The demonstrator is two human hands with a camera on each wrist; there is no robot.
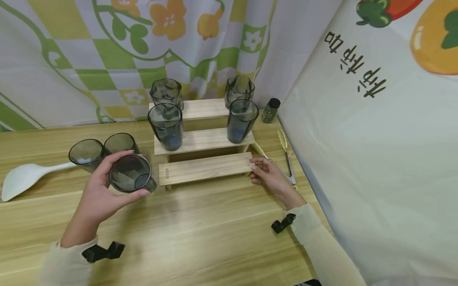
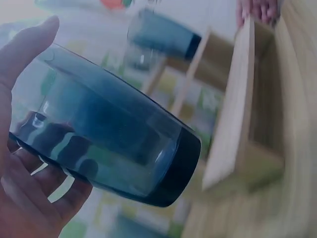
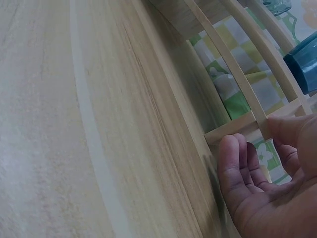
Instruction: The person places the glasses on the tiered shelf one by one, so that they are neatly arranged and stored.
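Note:
A smoky drinking glass is gripped in my left hand, thumb on one side and fingers on the other. In the left wrist view that glass is tilted, its thick base toward the wooden rack. My right hand holds the right end of the lowest step of the three-tier wooden rack. From the right wrist, the thumb of that hand meets the board's edge, with the other fingers curled near the end support. Two glasses stand on the middle step and two wavy ones on the top step.
Two more glasses stand left of the rack, beside a white spatula. A small dark-capped jar and metal tongs are at the right, near the white wall sheet. A patterned curtain hangs behind.

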